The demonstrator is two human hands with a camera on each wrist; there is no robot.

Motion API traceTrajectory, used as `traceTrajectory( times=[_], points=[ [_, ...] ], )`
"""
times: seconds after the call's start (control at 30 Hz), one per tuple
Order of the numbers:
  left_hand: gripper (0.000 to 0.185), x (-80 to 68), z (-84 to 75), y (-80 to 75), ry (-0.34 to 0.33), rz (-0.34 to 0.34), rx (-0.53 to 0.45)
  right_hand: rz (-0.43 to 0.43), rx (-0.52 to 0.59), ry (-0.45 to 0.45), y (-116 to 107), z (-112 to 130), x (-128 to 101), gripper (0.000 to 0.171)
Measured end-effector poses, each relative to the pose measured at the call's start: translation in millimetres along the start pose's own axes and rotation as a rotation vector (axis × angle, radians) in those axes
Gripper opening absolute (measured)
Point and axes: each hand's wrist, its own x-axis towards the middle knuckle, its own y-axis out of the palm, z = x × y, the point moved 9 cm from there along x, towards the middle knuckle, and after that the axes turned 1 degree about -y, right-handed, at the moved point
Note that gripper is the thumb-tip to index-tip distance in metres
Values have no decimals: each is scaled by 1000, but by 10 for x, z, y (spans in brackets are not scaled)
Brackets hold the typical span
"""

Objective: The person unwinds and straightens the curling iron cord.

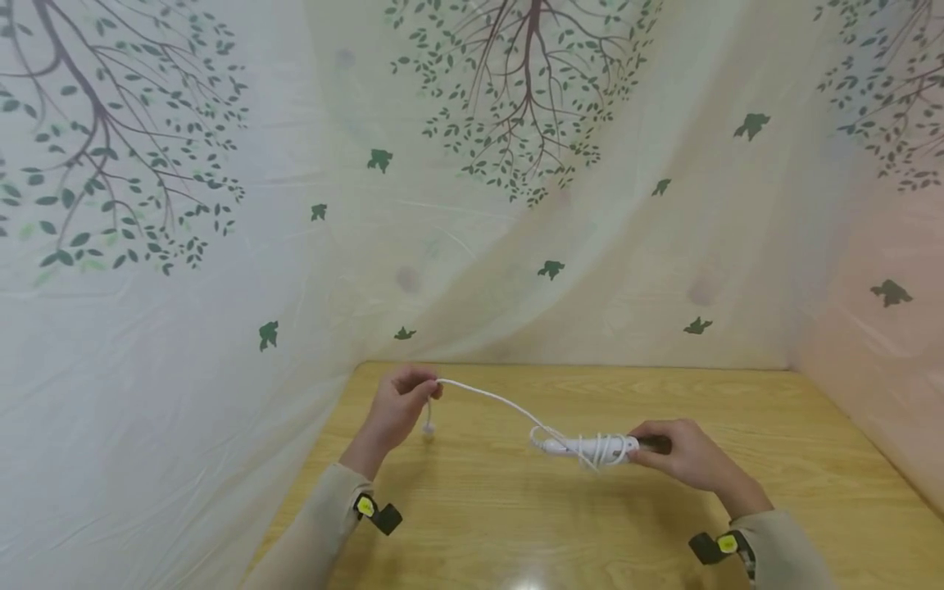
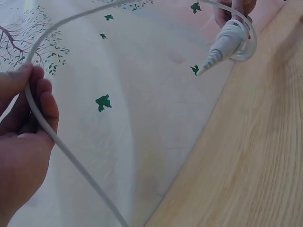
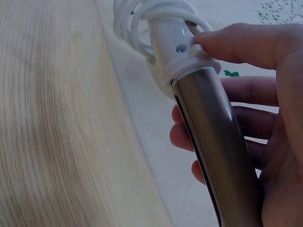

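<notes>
My right hand (image 1: 689, 456) grips a curling iron (image 3: 213, 137) by its brown metallic barrel, close to the white handle (image 3: 171, 40). In the right wrist view the thumb lies at the collar and the other fingers reach behind the barrel. Several loops of white cord (image 1: 490, 396) are wound round the handle. From there the cord runs in a slack arc to my left hand (image 1: 397, 410), which pinches it between thumb and fingers. A short end with a small white plug (image 1: 428, 428) hangs below the left hand.
Beneath both hands lies a wood-grain table (image 1: 501, 524). Pale sheeting (image 1: 472, 270) printed with trees and green birds rises along its back and sides. Each wrist carries a small black camera, one on the left (image 1: 387, 518) and one on the right (image 1: 705, 548).
</notes>
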Motion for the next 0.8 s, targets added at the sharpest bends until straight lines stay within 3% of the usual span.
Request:
traceTrajectory(
  times=[0.2,0.4,0.57,0.73,0.8],
  points=[
    [28,-120,16,88,5,150,44,-28,-23,92,-47,-165,23,28],
    [11,-222,44,112,8,198,199,-58,-37,157,-103,-302,30,34],
    [14,-342,121,210,-40,276,342,-106,-73,170,-195,-358,6,34],
    [10,-461,227,361,-49,391,424,-148,-92,157,-324,-345,12,32],
    [9,-500,291,395,-61,408,459,-156,-101,164,-364,-347,20,34]
  ],
)
